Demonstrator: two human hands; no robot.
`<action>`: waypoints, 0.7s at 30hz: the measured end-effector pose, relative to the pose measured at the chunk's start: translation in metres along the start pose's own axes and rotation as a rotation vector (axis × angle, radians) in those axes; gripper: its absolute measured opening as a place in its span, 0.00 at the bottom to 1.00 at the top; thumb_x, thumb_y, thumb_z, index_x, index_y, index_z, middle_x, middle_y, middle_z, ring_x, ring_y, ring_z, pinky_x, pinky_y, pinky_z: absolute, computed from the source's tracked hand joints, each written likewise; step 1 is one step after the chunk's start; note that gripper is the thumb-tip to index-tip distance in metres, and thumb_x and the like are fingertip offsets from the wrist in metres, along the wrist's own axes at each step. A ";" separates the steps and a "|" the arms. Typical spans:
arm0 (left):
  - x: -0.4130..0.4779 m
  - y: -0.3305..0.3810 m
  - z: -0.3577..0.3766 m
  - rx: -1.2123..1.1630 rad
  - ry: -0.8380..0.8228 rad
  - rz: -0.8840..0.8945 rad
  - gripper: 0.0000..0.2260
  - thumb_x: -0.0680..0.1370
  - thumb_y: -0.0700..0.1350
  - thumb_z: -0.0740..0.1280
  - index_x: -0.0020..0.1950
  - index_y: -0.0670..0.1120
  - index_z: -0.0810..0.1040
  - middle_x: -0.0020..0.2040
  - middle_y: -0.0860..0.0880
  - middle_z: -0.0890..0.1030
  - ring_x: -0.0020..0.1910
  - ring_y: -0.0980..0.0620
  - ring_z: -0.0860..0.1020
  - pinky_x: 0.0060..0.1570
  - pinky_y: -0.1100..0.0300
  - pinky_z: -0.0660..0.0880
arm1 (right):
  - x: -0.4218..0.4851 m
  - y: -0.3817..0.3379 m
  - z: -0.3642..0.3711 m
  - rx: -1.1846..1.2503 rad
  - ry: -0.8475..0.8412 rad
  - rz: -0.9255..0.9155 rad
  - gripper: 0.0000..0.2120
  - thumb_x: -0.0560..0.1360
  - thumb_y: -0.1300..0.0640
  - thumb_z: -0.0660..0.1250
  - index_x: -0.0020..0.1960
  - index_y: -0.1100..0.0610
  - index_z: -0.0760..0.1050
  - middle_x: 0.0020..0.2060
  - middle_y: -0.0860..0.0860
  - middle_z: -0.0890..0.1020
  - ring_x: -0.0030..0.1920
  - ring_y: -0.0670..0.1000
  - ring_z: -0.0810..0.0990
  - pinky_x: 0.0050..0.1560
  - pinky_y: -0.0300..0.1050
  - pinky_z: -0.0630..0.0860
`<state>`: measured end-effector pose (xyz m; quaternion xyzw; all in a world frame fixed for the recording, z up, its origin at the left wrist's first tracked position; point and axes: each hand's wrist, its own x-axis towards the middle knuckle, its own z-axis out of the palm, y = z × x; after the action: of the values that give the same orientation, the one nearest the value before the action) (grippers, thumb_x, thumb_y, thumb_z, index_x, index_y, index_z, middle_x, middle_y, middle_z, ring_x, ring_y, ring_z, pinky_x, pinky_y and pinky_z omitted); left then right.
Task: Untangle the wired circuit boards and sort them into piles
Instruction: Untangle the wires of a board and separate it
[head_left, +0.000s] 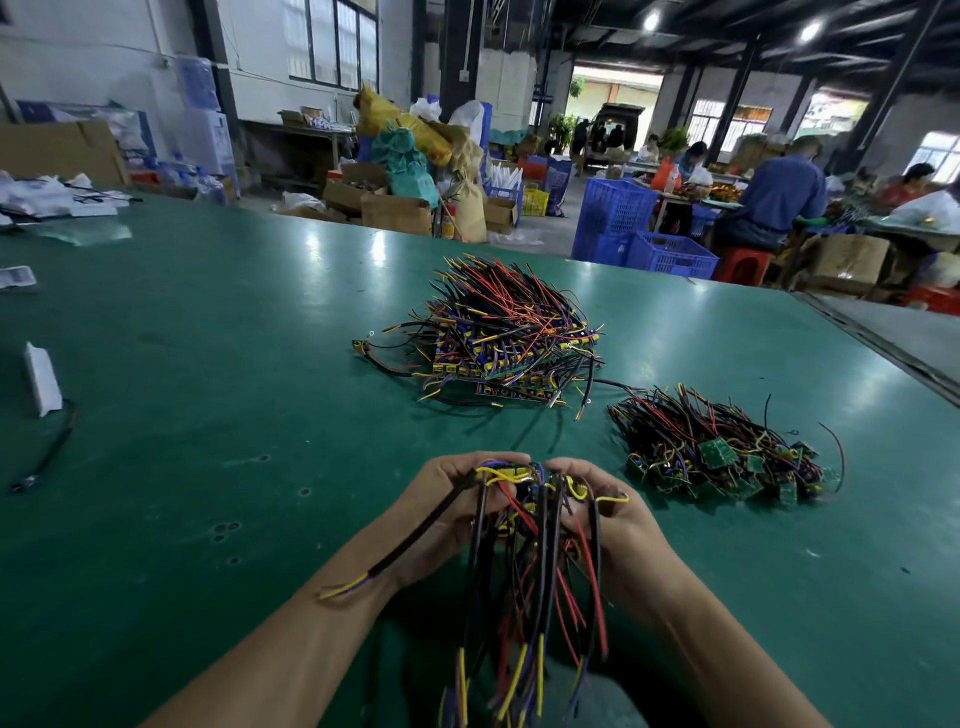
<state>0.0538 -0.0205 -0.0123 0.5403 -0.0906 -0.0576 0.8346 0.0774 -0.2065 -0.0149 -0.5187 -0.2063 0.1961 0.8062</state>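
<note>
- Left hand (452, 514) and right hand (615, 519) are both gripping one tangled bundle (530, 540), its wires dangling toward six o'clock.
- Large pile (509, 343) is lying at twelve o'clock, smaller pile (722, 452) at two.

Green counter (208, 364) stretching wide, sheen showing on far part. White plastic piece (42, 379) lying near left edge, black cable (49, 452) trailing just beside it. Beyond far edge: cardboard boxes (397, 213) sitting below yellow sack (405, 130) and green sack (410, 166) (heaped high). Blue crates (670, 254) standing further right. Person in blue shirt (779, 197) sitting on red stool (743, 265), back turned, facing another table.
</note>
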 end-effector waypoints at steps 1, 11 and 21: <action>0.000 0.001 -0.001 0.015 0.010 -0.012 0.10 0.67 0.36 0.72 0.48 0.44 0.85 0.44 0.43 0.83 0.39 0.51 0.80 0.41 0.61 0.79 | 0.000 0.000 -0.002 -0.012 0.017 0.003 0.14 0.65 0.61 0.76 0.51 0.56 0.82 0.42 0.58 0.84 0.38 0.54 0.84 0.42 0.47 0.81; 0.004 0.006 -0.009 0.074 0.044 0.018 0.15 0.67 0.36 0.75 0.52 0.41 0.78 0.38 0.50 0.81 0.34 0.56 0.79 0.34 0.67 0.75 | 0.002 -0.003 -0.003 -0.092 0.154 -0.065 0.12 0.67 0.63 0.76 0.48 0.52 0.83 0.38 0.55 0.81 0.37 0.51 0.82 0.40 0.43 0.79; 0.002 0.007 -0.013 0.079 0.027 0.071 0.11 0.69 0.34 0.72 0.50 0.38 0.76 0.37 0.49 0.82 0.34 0.57 0.80 0.34 0.67 0.75 | 0.004 -0.010 -0.004 -0.012 0.263 -0.127 0.12 0.66 0.63 0.69 0.49 0.56 0.80 0.38 0.55 0.79 0.36 0.53 0.81 0.40 0.44 0.78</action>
<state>0.0587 -0.0067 -0.0111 0.5698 -0.1004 -0.0170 0.8154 0.0836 -0.2115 -0.0071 -0.5305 -0.1323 0.0738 0.8340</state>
